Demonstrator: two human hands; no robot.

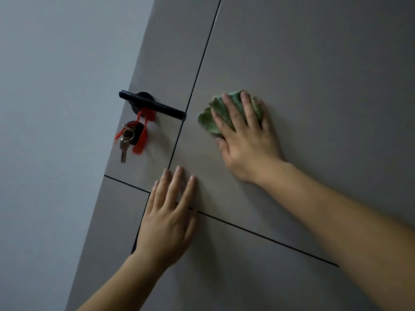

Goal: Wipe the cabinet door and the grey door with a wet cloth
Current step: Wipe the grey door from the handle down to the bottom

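The right hand (pixel 244 140) is laid flat against the grey door (pixel 314 75), and its grip is spread: the fingers (pixel 226 108) are stretched out straight and fanned apart, with nothing pinched. The green cloth (pixel 207 122) is pressed under them against the door face. The cloth is bunched and crumpled. It is covered across its middle by the fingers, its folds are seen between them, and a lobe is left sticking out on the left of the hand, just above the thumb.

The left hand (pixel 166 221) is placed lower and to the left, well apart from the cloth. Its grip is open too, with the fingers held straight and close together, and the palm is rested on the door. Nothing is held by it. It is set over the spot where the vertical groove (pixel 202 57) is met by the horizontal groove (pixel 258 233).

The cloth is found just right of the vertical groove, roughly level with the black lever handle (pixel 152 105), whose tip is seen near the cloth's left lobe but not touching it. Below the handle a bunch of keys (pixel 124 144) is hung from the lock, with a red tassel (pixel 141 140) draped beside it. The bluish wall (pixel 56 108) is seen at the far left.
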